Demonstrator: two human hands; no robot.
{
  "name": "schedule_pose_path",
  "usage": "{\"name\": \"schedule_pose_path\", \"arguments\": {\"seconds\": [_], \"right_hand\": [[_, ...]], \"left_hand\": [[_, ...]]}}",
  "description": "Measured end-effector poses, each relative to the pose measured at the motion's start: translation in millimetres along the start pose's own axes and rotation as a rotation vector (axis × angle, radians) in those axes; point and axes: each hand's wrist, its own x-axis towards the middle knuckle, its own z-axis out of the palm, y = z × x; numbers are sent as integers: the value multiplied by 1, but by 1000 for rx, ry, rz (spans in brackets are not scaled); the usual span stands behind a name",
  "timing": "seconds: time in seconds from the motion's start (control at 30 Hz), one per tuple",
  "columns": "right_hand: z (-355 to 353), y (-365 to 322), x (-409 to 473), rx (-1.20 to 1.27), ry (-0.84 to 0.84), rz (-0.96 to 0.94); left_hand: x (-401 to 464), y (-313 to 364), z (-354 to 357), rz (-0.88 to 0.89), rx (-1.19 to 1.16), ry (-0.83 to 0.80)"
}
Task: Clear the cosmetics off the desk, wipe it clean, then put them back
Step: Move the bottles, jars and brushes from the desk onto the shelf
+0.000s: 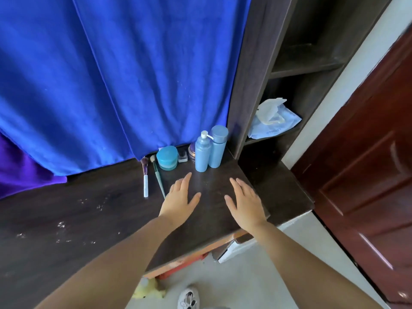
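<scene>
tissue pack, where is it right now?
The tissue pack lies on a shelf of the dark unit at right in the head view, just right of and above the two blue bottles on the desk.

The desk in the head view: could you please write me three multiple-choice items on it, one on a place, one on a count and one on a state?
1. Where is the tissue pack?
A. On a shelf right of the desk
B. On the floor
C. Beside the brushes

2. How many makeup brushes lie on the desk?
A. One
B. Two
C. Four

3. What are the hands doing?
A. Gripping a bottle
B. Holding a cloth
C. Open and empty

Answers: 1 A, it sits in the shelf unit. 2 B, a white-handled brush and a green-handled brush. 3 C, left hand and right hand are spread flat, holding nothing.
</scene>
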Motion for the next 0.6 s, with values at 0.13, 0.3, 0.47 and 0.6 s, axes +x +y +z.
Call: {"name": "schedule_pose_path", "arguments": {"seconds": [0.13, 0.3, 0.47, 0.6], "right_hand": [[0, 7, 60, 114, -15, 28], [10, 9, 121, 455, -47, -14], [24, 15, 155, 618, -38, -107], [29, 20, 166, 667, -52, -157]], "left_hand": [[52, 11, 13, -79, -105, 20], [94, 17, 31, -187, -251, 132], [116, 23, 50, -292, -340, 264], [121, 28, 59, -374, -396, 332]]}}
